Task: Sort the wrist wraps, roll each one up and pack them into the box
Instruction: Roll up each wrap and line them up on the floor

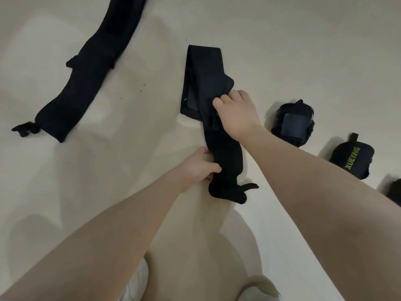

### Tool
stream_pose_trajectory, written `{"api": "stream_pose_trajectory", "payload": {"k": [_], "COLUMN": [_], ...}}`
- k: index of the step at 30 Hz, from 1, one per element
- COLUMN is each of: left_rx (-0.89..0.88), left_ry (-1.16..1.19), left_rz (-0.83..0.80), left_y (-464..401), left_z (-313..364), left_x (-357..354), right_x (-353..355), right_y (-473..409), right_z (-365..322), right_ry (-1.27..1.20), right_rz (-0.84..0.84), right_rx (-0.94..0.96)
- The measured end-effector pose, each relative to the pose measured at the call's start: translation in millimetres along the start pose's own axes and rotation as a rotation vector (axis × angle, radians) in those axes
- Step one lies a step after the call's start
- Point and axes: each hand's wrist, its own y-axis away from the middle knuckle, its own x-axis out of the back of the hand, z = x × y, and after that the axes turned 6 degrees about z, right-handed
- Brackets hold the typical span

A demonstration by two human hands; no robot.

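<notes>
A black wrist wrap lies folded over itself on the pale floor in the middle of the view. My right hand grips the wrap at its middle, where the layers cross. Lower down, my left hand pinches the wrap's left edge, just above its bunched end with the thumb loop. A second black wrap lies stretched out flat at the upper left. Three rolled wraps sit in a row at the right: one with a dark patch, one marked XUEYING, one cut off by the frame edge.
The pale floor stretches open at the top right and lower left. My knees and a white garment fill the bottom of the view. No box is in view.
</notes>
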Motion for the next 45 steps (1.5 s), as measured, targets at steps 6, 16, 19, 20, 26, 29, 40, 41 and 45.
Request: {"api": "stream_pose_trajectory", "payload": {"k": [6, 16, 19, 20, 26, 29, 40, 41, 45], "left_rx": [-0.029, -0.058, -0.006, 0.020, 0.016, 0.054, 0.155, 0.167, 0.169], "left_ry": [0.018, 0.289, 0.425, 0.452, 0.661, 0.485, 0.665, 0.701, 0.705], "left_rz": [0.056, 0.060, 0.120, 0.160, 0.141, 0.018, 0.175, 0.177, 0.145], "left_y": [12, 49, 57, 58, 73, 82, 89, 91, 92], "left_z": [-9, -13, -15, -16, -20, -24, -14, -12, -9], "left_x": [-4, -5, -7, -8, -12, -13, -23, -23, -26], "right_x": [-6, 14, 23, 24, 34, 40, 70, 67, 57], "right_y": [23, 75, 102, 112, 155, 157, 167, 167, 160], "right_z": [-20, -32, -32, -32, -38, -46, -39, -38, -43], "right_ry": [-0.099, -0.771, -1.238, -1.355, -1.532, -1.431, -1.602, -1.407, -1.123], "right_rz": [0.063, -0.238, -0.394, -0.486, -0.605, -0.449, -0.423, -0.425, -0.198], "right_rx": [0.164, -0.481, -0.988, -1.057, -0.820, -0.999, -0.675, -0.562, -0.544]}}
